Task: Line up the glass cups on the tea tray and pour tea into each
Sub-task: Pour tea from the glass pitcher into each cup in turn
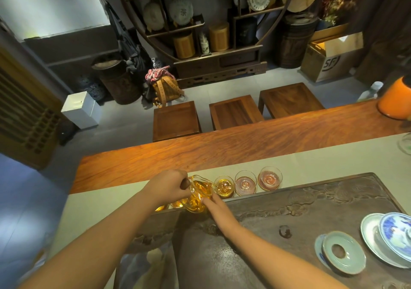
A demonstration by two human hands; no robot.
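Observation:
A glass pitcher (198,196) of amber tea is tilted rightward over a glass cup (224,186) that holds amber tea. My left hand (169,186) grips the pitcher's handle. My right hand (216,208) rests its fingers against the pitcher's lower side. Two more glass cups (245,183) (269,178) stand in the row to the right and hold no tea. To the pitcher's left, further cups with tea (176,204) are partly hidden under my left hand. The row runs along the far edge of the dark carved tea tray (311,222).
A celadon saucer (343,252) and a blue-and-white lidded bowl (393,235) on a plate sit at the tray's right. An orange container (394,102) stands at the table's far right. Three wooden stools (235,113) line the far side of the wooden table (200,153).

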